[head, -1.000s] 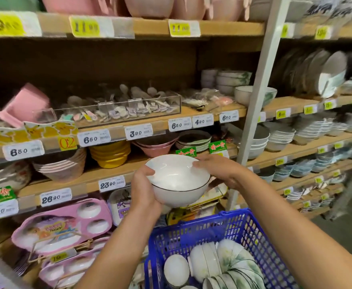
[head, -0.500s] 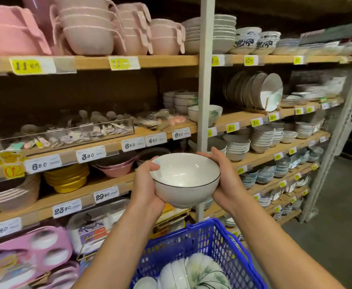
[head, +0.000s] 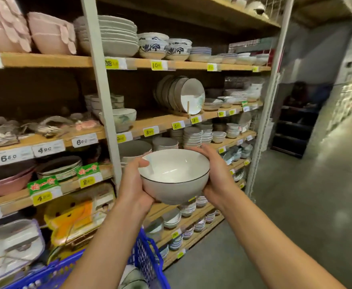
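A white bowl (head: 174, 176) with a thin dark rim is held upright in front of me, between both hands. My left hand (head: 134, 184) grips its left side, thumb over the rim. My right hand (head: 215, 174) cups its right side with fingers curled round the wall. The bowl looks empty inside. It hangs in the air in front of the wooden shelves, above the blue basket (head: 148, 261).
Wooden shelves (head: 46, 60) with stacked bowls, plates and price tags fill the left and centre. A grey upright post (head: 100, 84) stands just behind my left hand. The blue basket holds more white bowls. A concrete aisle floor (head: 296, 205) opens to the right.
My view has swung to the right and upward along the shelves. The bowl stays in both hands, and the basket has slid toward the bottom edge.
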A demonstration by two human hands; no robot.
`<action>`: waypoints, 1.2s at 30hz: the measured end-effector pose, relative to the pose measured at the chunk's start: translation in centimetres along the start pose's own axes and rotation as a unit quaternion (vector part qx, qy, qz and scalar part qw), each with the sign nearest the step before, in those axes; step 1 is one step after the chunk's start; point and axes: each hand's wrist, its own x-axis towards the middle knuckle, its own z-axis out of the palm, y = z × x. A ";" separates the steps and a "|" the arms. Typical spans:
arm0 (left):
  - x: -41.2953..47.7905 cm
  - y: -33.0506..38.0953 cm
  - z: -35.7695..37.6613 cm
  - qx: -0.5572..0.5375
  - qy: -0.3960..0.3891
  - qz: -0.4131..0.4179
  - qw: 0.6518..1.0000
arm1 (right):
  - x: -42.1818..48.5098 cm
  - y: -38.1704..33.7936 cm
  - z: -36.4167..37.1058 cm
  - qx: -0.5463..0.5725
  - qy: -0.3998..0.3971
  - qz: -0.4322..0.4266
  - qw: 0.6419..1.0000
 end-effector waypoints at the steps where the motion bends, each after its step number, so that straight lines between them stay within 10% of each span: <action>1: 0.4 -0.6 1.1 0.004 -0.003 -0.006 1.000 | 0.2 -0.6 -1.1 -0.001 0.006 0.002 1.000; 17: 15.0 -3.6 11.8 0.035 -0.029 -0.038 0.998 | 15.0 -6.3 -9.0 -0.011 0.032 -0.014 0.999; 36: 28.4 5.4 9.9 0.008 0.120 0.128 0.985 | 35.6 -6.1 2.0 0.023 -0.167 0.080 0.982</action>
